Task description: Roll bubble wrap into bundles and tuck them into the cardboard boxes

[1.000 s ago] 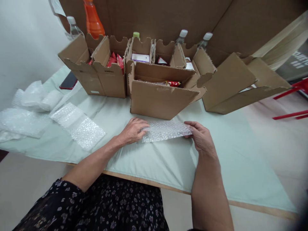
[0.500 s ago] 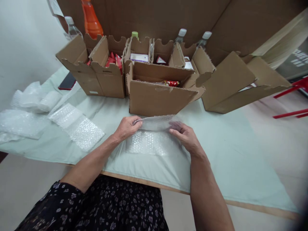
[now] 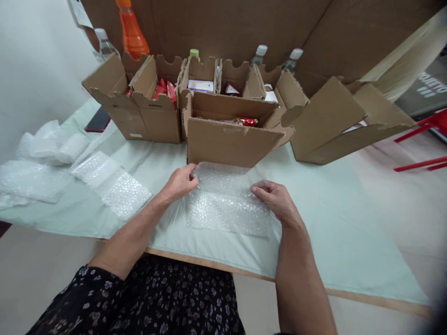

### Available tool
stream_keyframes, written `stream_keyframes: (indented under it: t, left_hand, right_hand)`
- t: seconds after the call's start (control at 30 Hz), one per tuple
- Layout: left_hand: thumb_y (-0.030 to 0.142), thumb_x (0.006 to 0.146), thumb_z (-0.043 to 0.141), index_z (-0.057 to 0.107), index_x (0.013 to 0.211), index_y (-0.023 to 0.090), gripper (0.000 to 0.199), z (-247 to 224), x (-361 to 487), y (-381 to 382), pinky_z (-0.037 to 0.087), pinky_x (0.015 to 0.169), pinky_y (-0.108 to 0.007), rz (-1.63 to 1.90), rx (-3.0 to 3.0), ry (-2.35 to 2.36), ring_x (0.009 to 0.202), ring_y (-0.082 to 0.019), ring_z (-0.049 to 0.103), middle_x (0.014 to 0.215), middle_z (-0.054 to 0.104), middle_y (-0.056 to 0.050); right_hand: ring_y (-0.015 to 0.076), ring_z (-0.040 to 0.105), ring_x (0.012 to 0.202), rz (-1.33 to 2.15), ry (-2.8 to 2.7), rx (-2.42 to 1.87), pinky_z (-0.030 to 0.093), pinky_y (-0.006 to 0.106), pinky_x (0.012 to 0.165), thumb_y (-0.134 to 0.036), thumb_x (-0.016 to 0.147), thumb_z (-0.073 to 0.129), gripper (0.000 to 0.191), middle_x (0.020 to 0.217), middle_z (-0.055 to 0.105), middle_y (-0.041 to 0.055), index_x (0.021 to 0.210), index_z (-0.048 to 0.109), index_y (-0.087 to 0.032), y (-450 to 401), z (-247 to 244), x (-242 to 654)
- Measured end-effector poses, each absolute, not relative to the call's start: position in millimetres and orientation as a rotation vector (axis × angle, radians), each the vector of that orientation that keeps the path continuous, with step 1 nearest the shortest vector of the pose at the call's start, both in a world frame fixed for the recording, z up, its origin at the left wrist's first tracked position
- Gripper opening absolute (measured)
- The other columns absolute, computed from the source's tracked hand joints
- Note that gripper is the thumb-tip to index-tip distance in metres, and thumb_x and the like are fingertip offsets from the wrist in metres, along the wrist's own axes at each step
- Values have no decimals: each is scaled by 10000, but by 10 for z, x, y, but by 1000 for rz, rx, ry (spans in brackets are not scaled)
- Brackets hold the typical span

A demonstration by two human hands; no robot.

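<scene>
A clear sheet of bubble wrap [image 3: 226, 207] lies on the table's cloth in front of me, its far part lifted against the front of a cardboard box [image 3: 230, 142]. My left hand [image 3: 181, 181] pinches the sheet's left edge near the far corner. On the other side, my right hand [image 3: 274, 197] holds the right edge between thumb and fingers. Left of my forearm rests another strip of bubble wrap [image 3: 115, 186], touched by neither hand. Inside the near box a red shiny wrapper [image 3: 247, 122] shows; its other contents are mostly hidden.
Cardboard bins [image 3: 153, 123] stand in a row behind, holding red packets and small boxes. Another open carton [image 3: 324, 135] is at the right. Crumpled bubble wrap [image 3: 45, 144] and a dark phone-like slab [image 3: 98, 120] lie left. An orange bottle [image 3: 132, 37] stands at the back.
The bubble wrap's raised far part has opened out flatter toward the box, and its near edge has slid slightly toward me. My left hand has shifted a little left, my right slightly right.
</scene>
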State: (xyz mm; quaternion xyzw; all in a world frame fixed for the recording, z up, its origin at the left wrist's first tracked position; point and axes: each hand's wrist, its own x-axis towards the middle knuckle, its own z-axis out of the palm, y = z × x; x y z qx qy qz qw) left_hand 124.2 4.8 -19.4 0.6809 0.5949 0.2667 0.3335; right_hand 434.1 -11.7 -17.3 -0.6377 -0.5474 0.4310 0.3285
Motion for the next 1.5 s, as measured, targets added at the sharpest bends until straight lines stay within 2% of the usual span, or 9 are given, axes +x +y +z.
stream_keyframes:
  t: [0.2, 0.33, 0.43, 0.53, 0.67, 0.93, 1.13, 1.3, 1.5]
  left_hand:
    - [222, 820, 626, 652, 1199, 214, 380, -204, 1248, 38, 447, 682, -305, 662, 1890, 1737, 721, -198, 631, 776, 687, 6]
    - [228, 879, 584, 669, 1170, 186, 306, -228, 1275, -1, 504, 769, -317, 966, 2049, 1773, 805, -201, 651, 854, 702, -29]
    - [209, 922, 536, 692, 1128, 178, 260, -256, 1353, -79, 533, 853, -349, 1015, 2267, 1618, 893, -224, 666, 913, 714, -67]
    - [199, 936, 543, 693, 1171, 171, 280, -314, 1489, -188, 525, 980, -435, 772, 2489, 1417, 1113, -283, 662, 1185, 717, -138]
    - [264, 999, 514, 589, 1390, 120, 424, -412, 1622, -284, 339, 1208, -584, 426, 2634, 1308, 1478, -357, 448, 1535, 543, -209]
    - [494, 1042, 438, 437, 1544, 95, 642, -517, 1583, -267, 198, 1267, -623, 273, 2583, 1482, 1580, -366, 288, 1668, 368, -224]
    - [482, 1031, 470, 416, 1553, 99, 650, -525, 1587, -272, 169, 1270, -618, 247, 2546, 1464, 1591, -365, 261, 1690, 325, -217]
    - [467, 1003, 521, 488, 1492, 129, 596, -495, 1582, -272, 210, 1251, -628, 345, 2527, 1474, 1558, -371, 332, 1641, 418, -219]
    - [353, 1023, 486, 496, 1485, 105, 525, -454, 1585, -274, 188, 1280, -570, 381, 2657, 1296, 1549, -322, 367, 1609, 477, -201]
  right_hand:
    - [146, 520, 556, 899, -1528, -1710, 428, 291, 546, -474, 726, 693, 295, 599, 623, -3, 783, 698, -185, -77, -241, 4370]
    - [196, 633, 679, 497, -1399, -1752, 532, 365, 696, -460, 765, 684, 295, 783, 738, 52, 895, 725, -198, -98, -231, 4394]
    - [242, 701, 856, 264, -1417, -1667, 568, 408, 784, -420, 869, 616, 277, 968, 776, 95, 998, 733, -205, -188, -213, 4295]
    - [296, 675, 1169, 113, -1690, -1534, 547, 483, 961, -356, 934, 562, 345, 1255, 741, 128, 1216, 700, -213, -280, -260, 4046]
    - [316, 499, 1444, 146, -2243, -1476, 436, 507, 1123, -297, 976, 497, 518, 1547, 565, 148, 1476, 551, -172, -335, -402, 3641]
    - [322, 443, 1483, 49, -2457, -1582, 350, 500, 1187, -425, 1050, 406, 551, 1586, 527, 136, 1521, 510, -161, -288, -575, 3583]
    - [345, 496, 1427, -5, -2178, -1804, 402, 536, 1124, -386, 1040, 393, 489, 1520, 590, 151, 1439, 580, -173, -197, -601, 4002]
    - [368, 530, 1380, -96, -2047, -1854, 429, 554, 1064, -304, 999, 448, 385, 1416, 662, 173, 1278, 681, -176, -242, -529, 4073]
    - [288, 490, 1449, 45, -2521, -1427, 409, 450, 1124, -257, 1030, 407, 462, 1550, 566, 138, 1440, 592, -155, -377, -482, 3573]
